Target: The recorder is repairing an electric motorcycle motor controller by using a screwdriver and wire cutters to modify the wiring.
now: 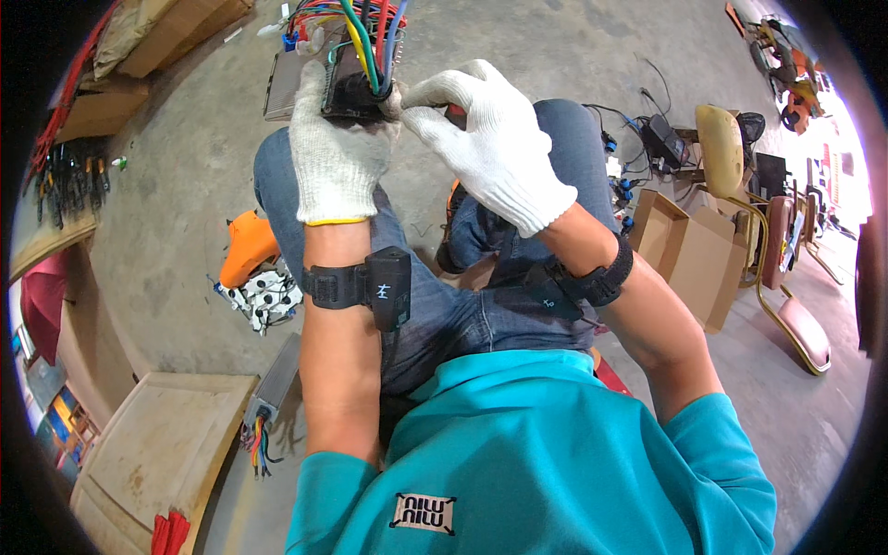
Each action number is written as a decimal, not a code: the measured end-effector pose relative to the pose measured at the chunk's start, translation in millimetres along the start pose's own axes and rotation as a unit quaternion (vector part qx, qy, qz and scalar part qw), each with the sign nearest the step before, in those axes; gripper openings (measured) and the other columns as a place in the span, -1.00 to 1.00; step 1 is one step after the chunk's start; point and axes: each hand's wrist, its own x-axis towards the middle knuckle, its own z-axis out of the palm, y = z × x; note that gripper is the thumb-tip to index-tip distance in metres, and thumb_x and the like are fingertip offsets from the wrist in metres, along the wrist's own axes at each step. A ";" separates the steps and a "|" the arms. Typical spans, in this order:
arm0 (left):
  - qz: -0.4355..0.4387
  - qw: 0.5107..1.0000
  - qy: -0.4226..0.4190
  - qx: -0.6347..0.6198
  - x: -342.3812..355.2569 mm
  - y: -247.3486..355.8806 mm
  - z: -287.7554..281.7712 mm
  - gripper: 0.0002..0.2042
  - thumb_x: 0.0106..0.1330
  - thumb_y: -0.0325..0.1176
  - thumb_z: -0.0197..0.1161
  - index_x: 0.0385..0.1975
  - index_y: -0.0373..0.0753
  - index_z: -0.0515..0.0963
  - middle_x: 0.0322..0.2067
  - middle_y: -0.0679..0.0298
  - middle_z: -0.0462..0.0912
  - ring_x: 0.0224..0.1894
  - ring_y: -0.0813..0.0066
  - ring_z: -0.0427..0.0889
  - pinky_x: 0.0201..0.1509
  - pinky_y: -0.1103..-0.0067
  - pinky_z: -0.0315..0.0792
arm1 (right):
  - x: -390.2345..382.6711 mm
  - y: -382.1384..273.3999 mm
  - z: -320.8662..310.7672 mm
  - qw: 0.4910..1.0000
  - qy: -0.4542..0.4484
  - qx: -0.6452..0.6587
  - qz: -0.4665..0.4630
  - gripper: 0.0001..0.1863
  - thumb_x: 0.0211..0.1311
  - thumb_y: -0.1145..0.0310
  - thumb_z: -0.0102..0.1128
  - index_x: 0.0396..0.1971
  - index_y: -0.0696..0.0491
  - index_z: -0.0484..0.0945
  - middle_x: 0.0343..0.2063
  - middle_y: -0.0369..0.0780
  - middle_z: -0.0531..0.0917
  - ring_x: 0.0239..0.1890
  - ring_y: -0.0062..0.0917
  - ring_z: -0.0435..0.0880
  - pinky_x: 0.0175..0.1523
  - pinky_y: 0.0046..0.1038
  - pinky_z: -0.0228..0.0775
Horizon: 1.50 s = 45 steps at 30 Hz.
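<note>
My left hand (338, 157), in a knit glove, is closed on a black finned electronic box (347, 99) at the top of the view. Thick green, yellow, blue, red and black wires (368, 46) run up from a black grommet on it. My right hand (486, 143), gloved in white, has its fingers curled near the box's right end, beside my left fingertips; a small red object (455, 115) shows partly behind them, and what they grip is unclear. A silver case (282, 90) lies just left of the box, with a red wire bundle and small connectors behind.
An orange plastic shell (247, 240), white parts (262, 301) and a metal box with cables (273, 379) lie on the floor at left, near a board (157, 416) and tools (69, 180). An open cardboard box (684, 254), chairs (717, 148) and tangled chargers (661, 139) are at right.
</note>
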 end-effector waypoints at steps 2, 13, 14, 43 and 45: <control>-0.021 0.998 -0.052 -0.014 2.3 1.0 -2.9 -0.42 0.46 0.06 0.20 0.20 -0.35 0.44 -0.10 0.04 0.64 -0.06 0.16 0.65 0.03 0.28 0.60 | -1.5 4.0 -0.7 0.998 -0.024 0.014 0.055 -0.75 0.22 0.18 0.28 -0.22 -0.02 0.73 -0.29 -0.10 0.62 -0.18 -0.16 0.66 -0.09 -0.21 0.51; -0.023 1.000 0.008 -0.008 -4.2 3.2 10.8 -0.50 0.56 -0.02 0.00 0.26 -0.30 0.47 0.14 -0.02 0.61 0.18 0.09 0.60 0.35 0.24 0.44 | -3.0 3.8 16.3 0.997 -0.019 0.036 0.063 -0.75 0.20 0.20 0.24 -0.25 0.01 0.72 -0.29 -0.08 0.63 -0.15 -0.13 0.66 -0.02 -0.20 0.49; -0.030 0.999 0.010 -0.016 -4.4 3.4 10.7 -0.49 0.56 0.00 0.01 0.26 -0.30 0.47 0.13 -0.02 0.61 0.18 0.08 0.60 0.35 0.22 0.44 | -2.9 4.0 16.9 0.998 -0.016 0.035 0.056 -0.75 0.20 0.20 0.23 -0.25 0.01 0.73 -0.29 -0.08 0.64 -0.14 -0.13 0.66 -0.01 -0.19 0.49; -0.030 0.995 -0.078 -0.053 5.5 -11.6 -6.2 -0.57 0.52 0.03 0.14 0.01 -0.27 0.57 -0.18 0.16 0.69 -0.17 0.39 0.73 -0.07 0.47 0.70 | 14.1 -24.1 42.5 0.985 0.075 -0.127 -0.088 -0.84 0.16 0.28 0.42 -0.27 -0.04 0.75 -0.35 -0.20 0.67 -0.21 -0.27 0.66 -0.10 -0.28 0.52; -0.043 0.993 -0.078 -0.078 5.5 -12.4 -3.9 -0.60 0.53 0.01 0.14 -0.02 -0.26 0.58 -0.19 0.18 0.69 -0.19 0.40 0.71 -0.07 0.47 0.67 | 15.2 -23.5 44.2 0.987 0.082 -0.106 -0.085 -0.84 0.17 0.30 0.42 -0.27 0.00 0.75 -0.36 -0.18 0.68 -0.25 -0.26 0.69 -0.10 -0.30 0.53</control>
